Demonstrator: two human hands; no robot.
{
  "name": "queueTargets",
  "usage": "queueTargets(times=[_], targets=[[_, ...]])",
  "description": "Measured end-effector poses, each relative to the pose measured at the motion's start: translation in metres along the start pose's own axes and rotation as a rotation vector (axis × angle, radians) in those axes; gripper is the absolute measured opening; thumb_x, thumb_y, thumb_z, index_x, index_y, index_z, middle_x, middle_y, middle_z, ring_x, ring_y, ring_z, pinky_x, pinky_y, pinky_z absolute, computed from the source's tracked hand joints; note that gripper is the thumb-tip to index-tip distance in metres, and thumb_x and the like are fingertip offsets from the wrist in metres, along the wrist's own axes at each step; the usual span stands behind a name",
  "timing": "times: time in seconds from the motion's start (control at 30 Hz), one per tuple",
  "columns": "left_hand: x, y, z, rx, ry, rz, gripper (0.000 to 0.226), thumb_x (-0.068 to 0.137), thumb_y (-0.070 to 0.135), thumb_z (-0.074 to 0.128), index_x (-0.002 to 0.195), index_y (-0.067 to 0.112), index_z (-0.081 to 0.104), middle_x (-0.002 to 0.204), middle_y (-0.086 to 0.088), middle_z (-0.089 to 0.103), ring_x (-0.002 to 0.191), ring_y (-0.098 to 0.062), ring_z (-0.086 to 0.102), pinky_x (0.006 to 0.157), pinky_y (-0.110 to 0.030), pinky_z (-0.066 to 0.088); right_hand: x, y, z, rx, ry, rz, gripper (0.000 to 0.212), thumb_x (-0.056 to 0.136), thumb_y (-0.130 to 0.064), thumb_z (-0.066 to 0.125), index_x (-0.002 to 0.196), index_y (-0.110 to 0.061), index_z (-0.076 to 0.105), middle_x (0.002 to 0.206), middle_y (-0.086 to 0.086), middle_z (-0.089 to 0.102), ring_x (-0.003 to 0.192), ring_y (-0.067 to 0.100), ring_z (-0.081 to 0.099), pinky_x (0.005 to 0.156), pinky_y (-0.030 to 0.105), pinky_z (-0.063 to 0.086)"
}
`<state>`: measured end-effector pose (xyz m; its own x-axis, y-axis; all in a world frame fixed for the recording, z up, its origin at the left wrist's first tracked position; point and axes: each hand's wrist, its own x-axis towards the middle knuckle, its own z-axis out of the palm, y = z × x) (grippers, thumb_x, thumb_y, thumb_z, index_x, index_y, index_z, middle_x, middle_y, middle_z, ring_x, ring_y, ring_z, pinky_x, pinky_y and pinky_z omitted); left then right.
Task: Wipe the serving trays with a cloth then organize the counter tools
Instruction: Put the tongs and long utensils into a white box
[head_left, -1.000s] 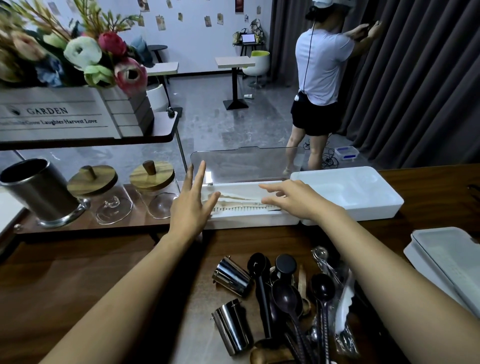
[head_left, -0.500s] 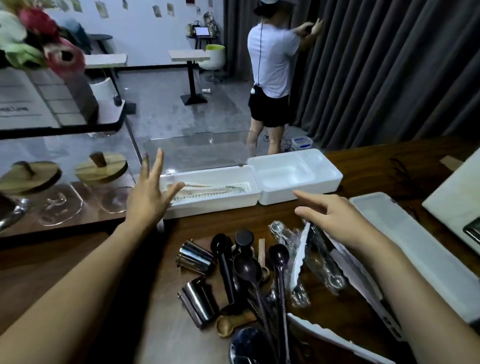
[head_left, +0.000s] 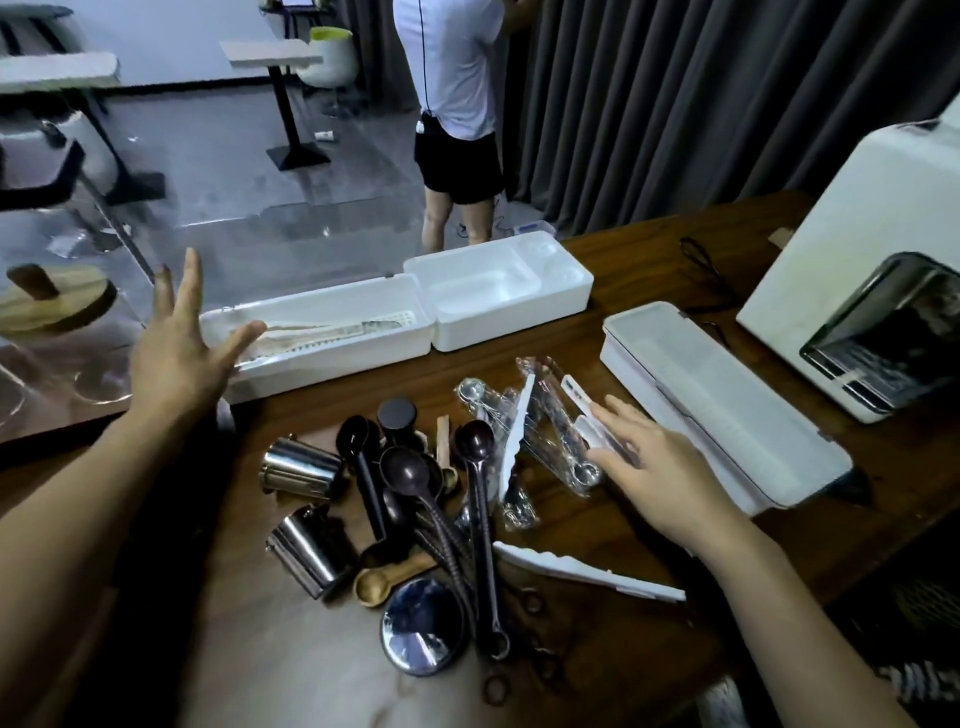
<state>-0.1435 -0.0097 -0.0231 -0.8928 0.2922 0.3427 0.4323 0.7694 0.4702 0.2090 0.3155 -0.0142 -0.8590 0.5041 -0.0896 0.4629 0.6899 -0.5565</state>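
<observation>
A long white tray (head_left: 332, 358) lies at the back of the wooden counter with a white foam tray (head_left: 524, 306) beside it. My left hand (head_left: 179, 348) is spread open at the long tray's left end, thumb near its rim. A pile of tools sits in front: dark scoops (head_left: 410, 473), steel cups (head_left: 304, 467), a wooden spoon (head_left: 384, 577), white tongs (head_left: 587, 571). My right hand (head_left: 654, 467) reaches with straight fingers onto a clear bag of metal measuring spoons (head_left: 550, 415). A lidded white box (head_left: 722, 405) lies to the right.
A white machine (head_left: 857, 260) stands at the far right of the counter. Wooden-lidded glass jars (head_left: 52, 306) sit on the lower shelf at left. A person (head_left: 457, 104) stands beyond the counter by a dark curtain. A round steel lid (head_left: 421, 623) lies near the front.
The view has swung right and down. My right hand left the long tray and came down to the bag of measuring spoons. My left hand stays spread at the tray's left end.
</observation>
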Motion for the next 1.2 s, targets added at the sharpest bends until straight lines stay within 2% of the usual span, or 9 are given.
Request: queueTargets(times=[0.2,0.33,0.43,0.57,0.67,0.77,0.9,1.1,1.2], targets=[[0.007,-0.01,0.004,0.018,0.013,0.019,0.097,0.089,0.063,0.065,0.158,0.053,-0.002,0.171,-0.008,0.008,0.137,-0.049,0.047,0.105,-0.064,0.043,0.001,0.008,0.0,-0.002,-0.081,-0.016,0.058,0.102,-0.041,0.053,0.156,-0.04,0.031,0.165,-0.019,0.016,0.152,0.008,0.02,0.12,0.037,0.023],[0.01,-0.011,0.006,0.017,0.017,0.024,0.095,0.09,0.062,0.066,0.157,0.055,0.0,0.172,-0.007,0.007,0.14,-0.048,0.042,0.107,-0.065,0.041,-0.015,0.011,-0.006,0.024,-0.065,0.004,0.06,0.1,-0.049,0.052,0.156,-0.043,0.03,0.165,-0.02,0.017,0.151,0.005,0.021,0.12,0.036,0.024],[0.009,-0.012,0.005,0.022,0.026,0.018,0.094,0.09,0.062,0.066,0.157,0.055,0.0,0.172,-0.005,0.006,0.14,-0.048,0.043,0.107,-0.064,0.041,-0.034,0.012,-0.004,0.009,-0.109,0.023,0.078,0.088,-0.07,0.052,0.156,-0.045,0.025,0.164,-0.024,0.012,0.151,-0.001,0.012,0.123,0.034,0.02],[0.007,-0.01,0.002,0.041,0.021,0.02,0.094,0.09,0.064,0.064,0.158,0.052,0.0,0.171,-0.01,0.009,0.142,-0.048,0.04,0.108,-0.063,0.04,-0.052,0.007,0.008,-0.023,-0.164,0.007,0.109,0.067,-0.097,0.044,0.157,-0.051,0.005,0.163,-0.029,-0.011,0.149,-0.006,-0.016,0.126,0.04,0.009],[0.007,-0.01,0.002,0.048,0.014,0.032,0.094,0.089,0.067,0.061,0.158,0.049,0.0,0.171,-0.011,0.008,0.142,-0.05,0.039,0.107,-0.064,0.041,-0.065,0.005,0.007,-0.062,-0.171,0.023,0.119,0.059,-0.102,0.046,0.155,-0.052,-0.006,0.162,-0.03,-0.017,0.147,-0.006,-0.024,0.124,0.041,0.004],[0.007,-0.012,0.003,0.004,0.016,0.047,0.094,0.089,0.067,0.061,0.159,0.049,0.001,0.171,-0.013,0.008,0.146,-0.046,0.034,0.111,-0.062,0.038,-0.079,0.001,0.006,-0.082,-0.221,0.066,0.126,0.056,-0.098,0.056,0.153,-0.055,-0.013,0.162,-0.029,-0.018,0.146,-0.004,-0.026,0.124,0.043,0.007],[0.007,-0.01,0.0,-0.011,0.008,0.049,0.094,0.09,0.066,0.062,0.16,0.045,0.004,0.171,-0.015,0.006,0.145,-0.048,0.035,0.112,-0.06,0.038,-0.087,-0.005,0.013,-0.112,-0.2,0.099,0.126,0.059,-0.091,0.062,0.151,-0.056,-0.017,0.162,-0.028,-0.019,0.149,0.003,-0.024,0.123,0.045,0.011],[0.001,-0.001,-0.006,0.001,-0.006,0.042,0.093,0.092,0.06,0.063,0.162,0.04,0.006,0.171,-0.014,0.003,0.139,-0.052,0.041,0.108,-0.061,0.04,-0.087,-0.004,0.017,-0.104,-0.115,0.131,0.116,0.068,-0.085,0.061,0.153,-0.054,-0.012,0.166,-0.023,-0.006,0.155,0.014,0.002,0.122,0.046,0.02],[-0.001,0.0,-0.007,0.006,-0.017,0.038,0.092,0.092,0.061,0.062,0.162,0.041,0.005,0.172,-0.011,0.002,0.134,-0.053,0.046,0.105,-0.062,0.042,-0.083,-0.002,0.017,-0.11,-0.091,0.13,0.116,0.068,-0.085,0.061,0.153,-0.054,-0.011,0.166,-0.023,-0.001,0.155,0.016,0.007,0.122,0.048,0.024]])
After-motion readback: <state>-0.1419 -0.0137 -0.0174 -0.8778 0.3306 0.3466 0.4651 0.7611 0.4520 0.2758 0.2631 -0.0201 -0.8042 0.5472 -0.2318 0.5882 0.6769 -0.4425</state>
